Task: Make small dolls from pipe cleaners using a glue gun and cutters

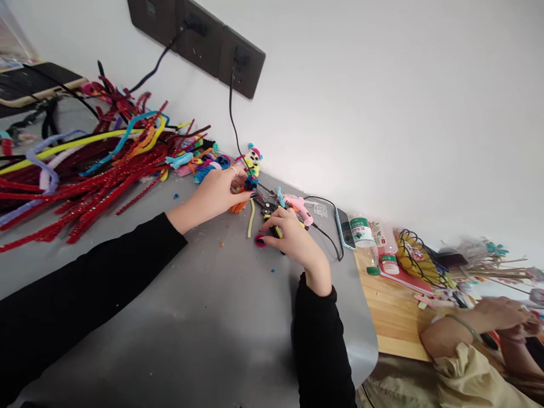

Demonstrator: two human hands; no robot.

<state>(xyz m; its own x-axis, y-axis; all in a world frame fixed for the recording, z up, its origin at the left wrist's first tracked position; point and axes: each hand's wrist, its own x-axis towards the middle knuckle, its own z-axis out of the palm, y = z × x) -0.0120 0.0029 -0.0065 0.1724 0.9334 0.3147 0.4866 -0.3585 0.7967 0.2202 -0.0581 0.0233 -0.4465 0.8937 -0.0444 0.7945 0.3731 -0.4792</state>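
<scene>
My left hand [217, 192], with a ring on one finger, reaches to the far side of the grey table [204, 317]; its fingers curl around a small dark blue pipe-cleaner piece [250, 183] under a colourful pipe-cleaner figure [254, 160]. My right hand [291, 235] rests on the table with fingers closed over yellow-handled pliers [272, 218], beside a small red ring [259, 240]. A yellow-green pipe-cleaner strip [251, 217] and an orange piece [238, 207] lie between the hands.
A big heap of red and coloured pipe cleaners [85, 170] fills the left. A pink glue gun [300, 206] with its cord, a phone [345, 228] and bottles [365, 241] lie right. Another person's hands [493, 317] work at a wooden table [395, 317].
</scene>
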